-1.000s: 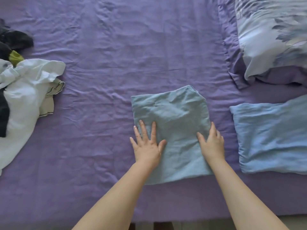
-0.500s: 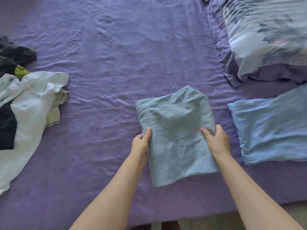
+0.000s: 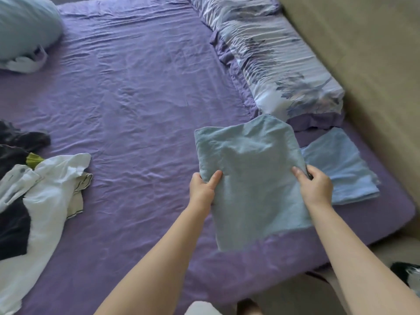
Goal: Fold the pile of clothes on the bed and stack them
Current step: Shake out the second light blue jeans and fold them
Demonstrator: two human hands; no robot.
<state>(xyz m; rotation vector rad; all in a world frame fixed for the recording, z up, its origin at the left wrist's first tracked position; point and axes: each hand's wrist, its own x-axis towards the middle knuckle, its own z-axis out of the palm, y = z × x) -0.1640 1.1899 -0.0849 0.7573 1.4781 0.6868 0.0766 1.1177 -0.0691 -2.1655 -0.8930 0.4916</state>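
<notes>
Head view, bed: we look down on a bed (image 3: 136,98) covered by a creased purple sheet, with a beige wall (image 3: 363,53) along its right side.
Head view, bedding: a flower-printed pillow (image 3: 279,60) lies along the right edge of the bed, and a pale blue pillow (image 3: 25,26) sits at the far left corner.
Head view, unfolded pile: on the left we see the pile of clothes (image 3: 38,201), a white garment spread over dark pieces, with a bit of green showing near its top.
Head view, folded item: we hold a folded grey-blue cloth (image 3: 250,178) above the sheet, in the right half of the bed; its right edge overlaps our sight of the stack behind it.
Head view, stack: a folded light blue garment (image 3: 341,169) lies flat near the right edge of the bed, just in front of the printed pillow.
Head view, left hand: our left hand (image 3: 202,189) pinches the left edge of the grey-blue cloth, thumb on top and fingers curled beneath.
Head view, right hand: our right hand (image 3: 316,187) grips the right edge of the same cloth, thumb on the upper face, fingers wrapped behind.
Head view, floor: a dark object (image 3: 406,276) shows at the lower right, too cut off for us to tell what it is.
</notes>
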